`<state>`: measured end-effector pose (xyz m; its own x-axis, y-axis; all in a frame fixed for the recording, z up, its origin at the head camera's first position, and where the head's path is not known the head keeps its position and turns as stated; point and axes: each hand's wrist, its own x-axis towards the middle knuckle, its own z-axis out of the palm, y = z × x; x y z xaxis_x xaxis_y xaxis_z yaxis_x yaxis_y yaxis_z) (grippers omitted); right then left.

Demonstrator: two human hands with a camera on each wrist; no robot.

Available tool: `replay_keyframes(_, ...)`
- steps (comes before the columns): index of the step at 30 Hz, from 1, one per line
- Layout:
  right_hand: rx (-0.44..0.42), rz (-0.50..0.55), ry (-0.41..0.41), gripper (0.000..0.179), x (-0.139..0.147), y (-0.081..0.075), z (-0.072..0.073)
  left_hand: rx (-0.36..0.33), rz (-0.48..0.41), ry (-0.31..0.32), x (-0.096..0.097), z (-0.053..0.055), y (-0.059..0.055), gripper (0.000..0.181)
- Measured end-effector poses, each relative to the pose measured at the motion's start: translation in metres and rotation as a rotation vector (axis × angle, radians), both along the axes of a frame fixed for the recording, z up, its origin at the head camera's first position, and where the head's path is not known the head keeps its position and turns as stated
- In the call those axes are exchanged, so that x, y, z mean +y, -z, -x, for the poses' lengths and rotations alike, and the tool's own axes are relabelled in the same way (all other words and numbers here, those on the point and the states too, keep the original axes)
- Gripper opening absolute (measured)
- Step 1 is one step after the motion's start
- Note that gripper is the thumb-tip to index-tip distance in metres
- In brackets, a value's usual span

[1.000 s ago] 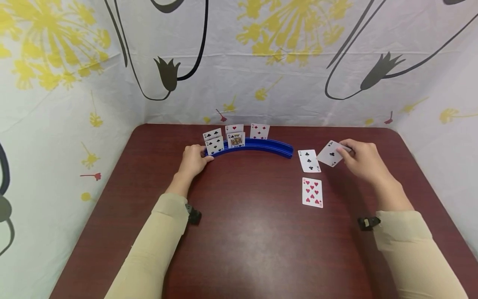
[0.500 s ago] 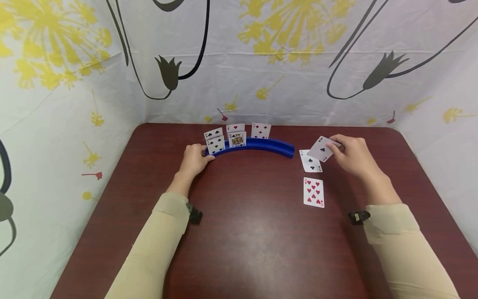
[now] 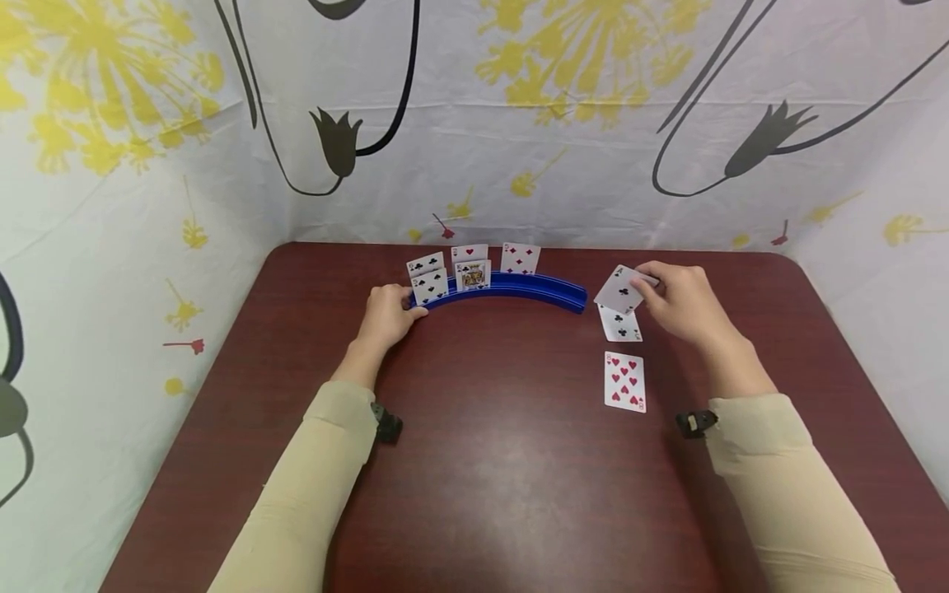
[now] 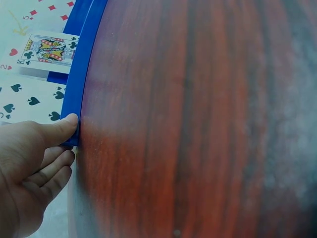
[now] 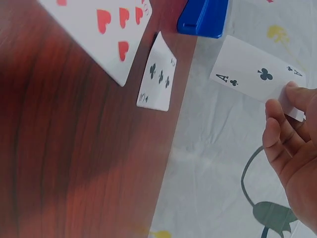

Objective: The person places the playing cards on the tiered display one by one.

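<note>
My left hand (image 3: pixel 385 317) holds the left end of a curved blue playing card holder (image 3: pixel 552 291); in the left wrist view the thumb (image 4: pixel 64 128) presses its front edge. Standing in the holder are a spades card (image 3: pixel 430 287), a king of clubs (image 3: pixel 472 276), a two of hearts (image 4: pixel 11 55) partly hidden behind the king, a five of diamonds (image 3: pixel 521 259) and a clubs card (image 3: pixel 425 263). Between thumb and fingers, my right hand (image 3: pixel 685 305) pinches an ace of clubs (image 3: pixel 621 288) by its right edge, raised above the table near the holder's right end.
Under the raised ace a three of clubs (image 3: pixel 621 327) lies face up, partly covered from the head's view. Nearer to me lies a hearts card (image 3: pixel 625 383). Patterned cloth (image 3: pixel 445 189) rises behind the brown table (image 3: pixel 489 478) and along its sides.
My right hand has carried the ace of clubs left and slightly away from me, from beside the three of clubs to over its far part. The left hand stays on the holder.
</note>
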<state>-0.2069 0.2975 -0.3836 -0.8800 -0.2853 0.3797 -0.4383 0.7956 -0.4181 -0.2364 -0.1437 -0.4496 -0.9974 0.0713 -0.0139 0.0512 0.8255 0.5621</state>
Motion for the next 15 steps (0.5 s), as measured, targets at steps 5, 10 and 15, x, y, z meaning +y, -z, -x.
replay_keyframes(5,-0.019,0.008,-0.009,0.016,-0.012,-0.002,0.004,-0.004,-0.001,-0.001,0.0,0.0,0.0,0.053)
replay_keyframes(10,-0.02,0.008,-0.008,0.016,-0.023,-0.004,0.008,0.008,0.008,0.004,0.0,0.001,0.0,0.053)
replay_keyframes(15,-0.012,0.004,-0.021,0.016,-0.034,-0.006,0.012,0.018,0.012,0.012,-0.001,0.001,0.002,0.053)
